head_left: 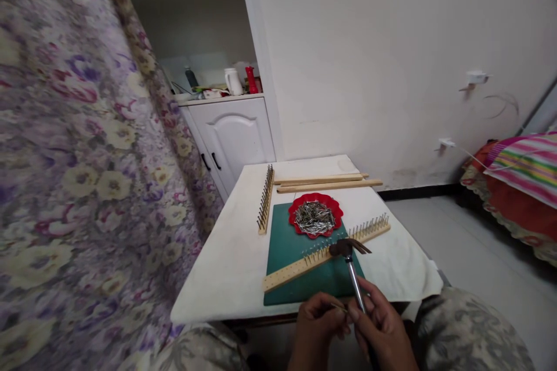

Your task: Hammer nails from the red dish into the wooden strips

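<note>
My right hand (378,320) grips a claw hammer (353,278) by its shiny metal shaft, with the dark head over a wooden strip (289,272). Close beside it, my left hand (321,316) pinches a thin nail (339,306), whose end reaches toward my right fingertips; whether they touch it I cannot tell. Nails stand upright along the middle and right of the strip, while its left end shows only small holes. The strip lies slantwise over a green mat (282,232). A red scalloped dish (292,219) full of loose nails sits behind it.
Another strip studded with nails (266,200) lies at the table's left. Bare wooden strips (328,185) rest along the far side of the white-covered table (217,272). A floral curtain (108,185) hangs at left; a white cabinet (237,133) stands behind, and a bed (522,185) at right.
</note>
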### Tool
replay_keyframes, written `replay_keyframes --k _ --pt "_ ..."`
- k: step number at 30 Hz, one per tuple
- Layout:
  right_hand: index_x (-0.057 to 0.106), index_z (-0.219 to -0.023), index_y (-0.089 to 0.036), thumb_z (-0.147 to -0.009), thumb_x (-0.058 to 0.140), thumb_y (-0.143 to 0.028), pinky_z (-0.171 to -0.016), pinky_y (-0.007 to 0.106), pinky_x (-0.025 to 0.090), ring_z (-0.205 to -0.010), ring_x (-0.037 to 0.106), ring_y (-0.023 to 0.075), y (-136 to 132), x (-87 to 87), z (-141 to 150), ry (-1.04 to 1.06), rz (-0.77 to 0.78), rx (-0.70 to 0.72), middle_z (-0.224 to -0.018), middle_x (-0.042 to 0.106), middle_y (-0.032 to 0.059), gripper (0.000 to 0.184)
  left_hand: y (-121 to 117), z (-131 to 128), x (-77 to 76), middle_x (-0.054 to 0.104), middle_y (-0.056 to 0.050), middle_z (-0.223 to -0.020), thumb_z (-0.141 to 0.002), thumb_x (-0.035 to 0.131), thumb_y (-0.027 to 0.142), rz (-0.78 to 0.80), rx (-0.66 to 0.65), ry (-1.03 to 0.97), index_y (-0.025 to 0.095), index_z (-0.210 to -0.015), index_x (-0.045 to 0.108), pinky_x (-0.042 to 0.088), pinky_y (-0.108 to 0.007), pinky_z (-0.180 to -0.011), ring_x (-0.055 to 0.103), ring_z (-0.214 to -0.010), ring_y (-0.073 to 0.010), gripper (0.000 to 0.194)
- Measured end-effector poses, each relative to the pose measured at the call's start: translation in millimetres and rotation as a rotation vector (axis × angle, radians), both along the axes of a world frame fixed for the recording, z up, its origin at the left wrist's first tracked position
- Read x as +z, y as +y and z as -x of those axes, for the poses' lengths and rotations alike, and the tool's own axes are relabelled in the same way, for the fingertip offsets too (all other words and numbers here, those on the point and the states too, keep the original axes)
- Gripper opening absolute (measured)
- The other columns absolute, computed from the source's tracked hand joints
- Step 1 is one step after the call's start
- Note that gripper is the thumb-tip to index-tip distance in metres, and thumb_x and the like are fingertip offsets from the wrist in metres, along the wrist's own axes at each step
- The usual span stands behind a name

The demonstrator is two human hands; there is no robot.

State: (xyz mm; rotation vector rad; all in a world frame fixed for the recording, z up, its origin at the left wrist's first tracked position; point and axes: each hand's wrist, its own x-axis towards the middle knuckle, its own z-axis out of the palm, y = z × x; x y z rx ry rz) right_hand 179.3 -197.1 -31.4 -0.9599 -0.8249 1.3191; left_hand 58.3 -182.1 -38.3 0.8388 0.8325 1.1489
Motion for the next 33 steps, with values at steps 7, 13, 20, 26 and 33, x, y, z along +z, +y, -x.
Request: replay_keyframes --k 7,13,20,26,33 --pt "0.051 -0.115 -0.022 -0.071 0.071 -0.045 -0.028 0.013 0.026 -0.026 0.035 0.0021 -6 5.0 3 -0.042 0.048 -0.011 -0.058 0.060 -0.0066 0.054 1 14 1.2 0.057 0.001 -0.058 -0.065 0.072 0.037 -0.089 0.177 0.092 0.015 -0.068 0.061 0.037 -0.021 -0.050 0.050 -0.050 -0.0104 0.026" --pt "0.049 -0.116 -0.021 -0.072 0.069 -0.049 -0.030 0.014 0.029 -0.030 0.039 0.0042 -8 11.7 -5 -0.118 0.076 0.001 -0.059 0.062 -0.0054 0.055 42 73 27.6 0.055 0.001 -0.068 -0.076 0.061 0.031 -0.380 0.404 0.774 0.017 -0.066 0.062 0.039 -0.022 -0.063 0.052 -0.068 -0.0139 0.017" --pt "0.053 -0.114 -0.022 -0.071 0.069 -0.050 -0.030 0.014 0.023 -0.030 0.036 0.0045 -11 4.4 0 -0.127 0.087 -0.039 -0.054 0.057 -0.0070 0.054 67 74 14.2 0.058 0.001 -0.071 -0.081 0.052 0.030 -0.450 0.393 1.051 0.018 -0.070 0.062 0.040 -0.022 -0.063 0.055 -0.068 -0.0142 0.019" --pt "0.049 -0.116 -0.022 -0.072 0.069 -0.050 -0.031 0.014 0.024 -0.030 0.036 0.0040 -10 5.1 -5 -0.140 0.105 -0.013 -0.056 0.058 -0.0066 0.056 66 73 10.1 0.058 0.001 -0.071 -0.081 0.050 0.028 -0.429 0.381 1.118 0.019 -0.071 0.061 0.040 -0.022 -0.064 0.056 -0.068 -0.0140 0.017" --pt "0.053 -0.114 -0.021 -0.071 0.069 -0.048 -0.031 0.016 0.024 -0.033 0.038 0.0060 -10 4.3 -6 -0.147 0.101 -0.039 -0.055 0.059 -0.0050 0.054 68 73 5.9 0.059 0.001 -0.073 -0.082 0.050 0.028 -0.436 0.378 1.169 0.019 -0.073 0.063 0.039 -0.022 -0.063 0.056 -0.068 -0.0133 0.018"
